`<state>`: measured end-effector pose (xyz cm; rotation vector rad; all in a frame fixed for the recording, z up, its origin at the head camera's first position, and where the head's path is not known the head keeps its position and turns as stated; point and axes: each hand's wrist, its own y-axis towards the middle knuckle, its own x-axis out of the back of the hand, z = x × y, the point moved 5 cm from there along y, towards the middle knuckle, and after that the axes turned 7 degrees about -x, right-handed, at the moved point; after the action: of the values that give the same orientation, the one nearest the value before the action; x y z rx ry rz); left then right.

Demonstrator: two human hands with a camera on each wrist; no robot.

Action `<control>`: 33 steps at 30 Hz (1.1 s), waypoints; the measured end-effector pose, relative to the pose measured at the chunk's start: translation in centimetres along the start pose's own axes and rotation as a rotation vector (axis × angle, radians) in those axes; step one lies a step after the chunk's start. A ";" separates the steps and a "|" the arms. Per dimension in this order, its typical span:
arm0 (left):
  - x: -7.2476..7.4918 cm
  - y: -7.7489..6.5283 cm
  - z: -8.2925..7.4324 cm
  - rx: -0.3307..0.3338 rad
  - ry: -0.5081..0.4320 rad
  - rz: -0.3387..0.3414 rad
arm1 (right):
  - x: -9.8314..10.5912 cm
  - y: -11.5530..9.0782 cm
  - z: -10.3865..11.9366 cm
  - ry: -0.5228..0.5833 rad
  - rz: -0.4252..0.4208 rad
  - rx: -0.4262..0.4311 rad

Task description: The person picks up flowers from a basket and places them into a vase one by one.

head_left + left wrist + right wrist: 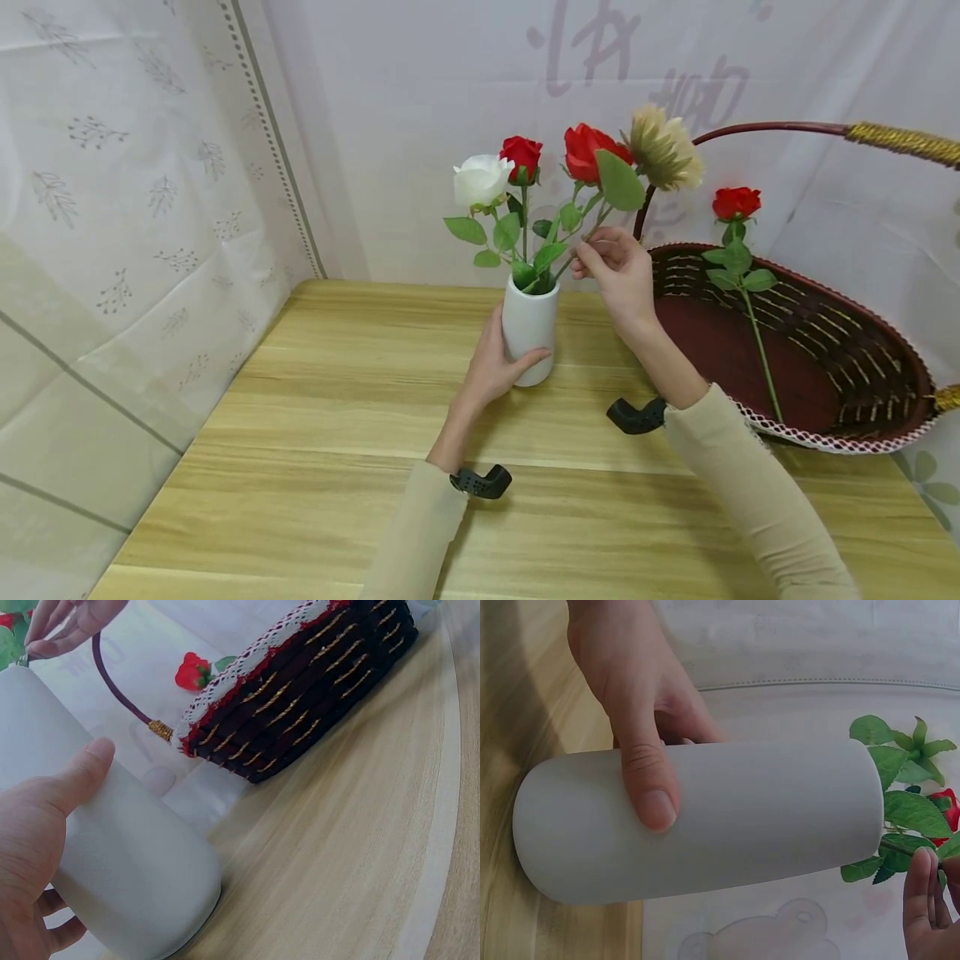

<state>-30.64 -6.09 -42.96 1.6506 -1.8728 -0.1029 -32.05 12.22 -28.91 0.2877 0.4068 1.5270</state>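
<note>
A white vase [529, 329] stands on the wooden table, gripped around its side by my left hand [491, 367]. In the left wrist view, the thumb lies across the vase [142, 862]. My right hand [628, 279] pinches a green flower stem [564, 265] just above the rim. That stem appears to lead up to the cream flower [663, 152], though leaves partly cover it. Also rising from the vase are a white rose [482, 180], a small red rose [521, 155] and a larger red rose [588, 153]. The stems' lower ends are hidden inside.
At the right sits a dark woven basket [873, 354] with lace trim and a tall arched handle [772, 127]. Another red rose [737, 202] leans in it, its stem reaching the front rim. A white printed curtain [390, 150] hangs behind the table [315, 417].
</note>
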 end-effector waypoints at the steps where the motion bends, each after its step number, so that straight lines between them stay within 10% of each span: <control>1: 0.0 0.0 0.0 0.000 0.001 0.000 | 0.0 0.0 -0.1 -0.005 0.002 -0.002; 33: 0.1 0.1 0.1 -0.007 0.007 0.001 | -1.2 -1.2 -2.2 -0.115 0.044 -0.061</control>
<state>-30.75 -6.18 -42.97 1.6437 -1.8664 -0.1029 -31.94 10.82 -31.33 0.3361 0.2644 1.5545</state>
